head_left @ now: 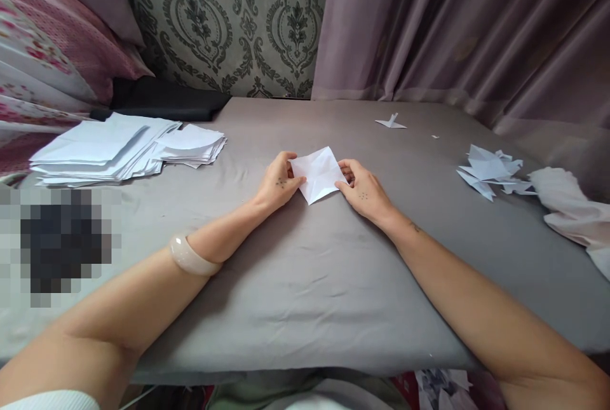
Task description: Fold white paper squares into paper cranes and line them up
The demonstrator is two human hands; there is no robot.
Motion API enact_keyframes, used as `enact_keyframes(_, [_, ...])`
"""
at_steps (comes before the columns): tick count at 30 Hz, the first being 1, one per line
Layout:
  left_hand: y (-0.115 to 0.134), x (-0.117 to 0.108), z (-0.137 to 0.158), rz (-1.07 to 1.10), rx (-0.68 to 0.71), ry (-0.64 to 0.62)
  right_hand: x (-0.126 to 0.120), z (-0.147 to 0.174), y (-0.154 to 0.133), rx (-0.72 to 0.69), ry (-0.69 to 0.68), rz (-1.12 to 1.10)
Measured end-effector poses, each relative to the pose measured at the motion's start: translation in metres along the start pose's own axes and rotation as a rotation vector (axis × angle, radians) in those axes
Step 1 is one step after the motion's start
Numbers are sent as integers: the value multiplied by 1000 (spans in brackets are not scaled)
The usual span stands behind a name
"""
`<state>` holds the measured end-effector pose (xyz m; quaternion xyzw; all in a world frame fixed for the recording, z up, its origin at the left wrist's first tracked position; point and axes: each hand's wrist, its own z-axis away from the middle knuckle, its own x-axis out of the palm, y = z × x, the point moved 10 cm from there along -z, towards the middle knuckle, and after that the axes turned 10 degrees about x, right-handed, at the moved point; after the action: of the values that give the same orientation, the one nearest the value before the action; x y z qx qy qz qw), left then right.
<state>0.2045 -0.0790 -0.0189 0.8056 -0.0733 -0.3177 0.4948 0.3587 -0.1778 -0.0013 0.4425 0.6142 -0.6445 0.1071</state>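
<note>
A white square of paper (320,171) with crease lines is held over the middle of the grey-covered table, its corners pointing up, down and to the sides. My left hand (281,181) pinches its left corner, thumb on top and fingers behind. At the right corner, my right hand (365,189) grips the sheet the same way, thumb in front. A pale bangle (193,256) circles my left forearm.
Stacked white paper (95,149) lies at the left, beside a smaller pile of sheets (193,145). One folded paper bird (391,122) stands at the back. Several folded paper pieces (495,168) and a pale cloth (567,203) lie at the right. A black item (166,100) sits back left.
</note>
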Motion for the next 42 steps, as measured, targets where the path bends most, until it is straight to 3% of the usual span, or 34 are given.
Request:
enact_keyframes(5, [7, -7, -1, -335, 93, -22, 2, 10, -14, -193, 37, 178])
enact_keyframes(9, [43, -2, 4, -625, 399, -56, 12, 17, -20, -260, -91, 288])
enact_keyframes(11, [55, 15, 11, -610, 523, -186, 12, 18, -20, -255, -123, 315])
enact_keyframes(14, [61, 34, 20, -513, 568, -355, 10, 18, -22, -268, -171, 330])
enact_keyframes(23, [71, 46, 27, -647, 663, -427, -2, 21, -19, -308, -195, 294])
enact_keyframes(32, [58, 43, 11, -545, 512, -342, -10, 18, -8, -266, -61, 111])
enact_keyframes(37, [49, 37, 1, -433, 350, -263, -10, 10, 0, -134, -73, 50])
enact_keyframes(42, [44, 36, -5, -412, 191, -272, -10, 3, 12, 6, -66, 3])
